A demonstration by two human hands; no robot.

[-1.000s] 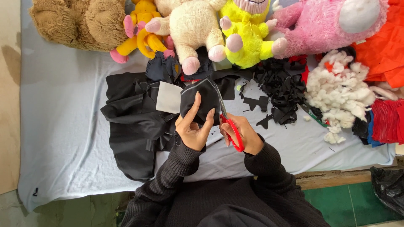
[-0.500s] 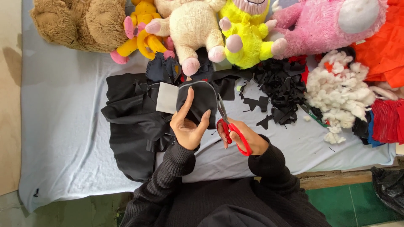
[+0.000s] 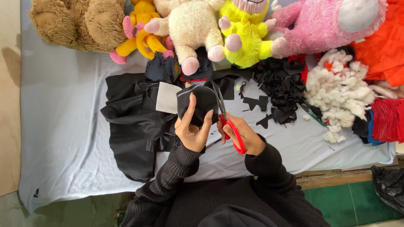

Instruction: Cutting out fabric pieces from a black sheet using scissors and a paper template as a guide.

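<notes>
My left hand (image 3: pixel 192 128) holds up a rounded piece of black fabric (image 3: pixel 201 100) with a pale line along its top edge, thumb and fingers pressed on its face. My right hand (image 3: pixel 244 135) grips red-handled scissors (image 3: pixel 227 121), blades pointing up along the right edge of that piece. Both hands hover over the pale blue sheet (image 3: pixel 67 126), just right of a larger heap of black cloth (image 3: pixel 134 122) with a grey-white rectangle (image 3: pixel 168 97) on it.
Plush toys line the far edge: brown bear (image 3: pixel 71 21), yellow-pink toy (image 3: pixel 141 35), cream toy (image 3: pixel 191 29), yellow toy (image 3: pixel 246 33), pink toy (image 3: pixel 320 25). Black fabric scraps (image 3: pixel 280 86), white stuffing (image 3: pixel 341 88), orange cloth (image 3: pixel 381 46) and red cloth (image 3: pixel 387 120) lie right.
The black piece has turned in my left hand, and the scissors have shifted a little up along its right edge. The hands stay in about the same place.
</notes>
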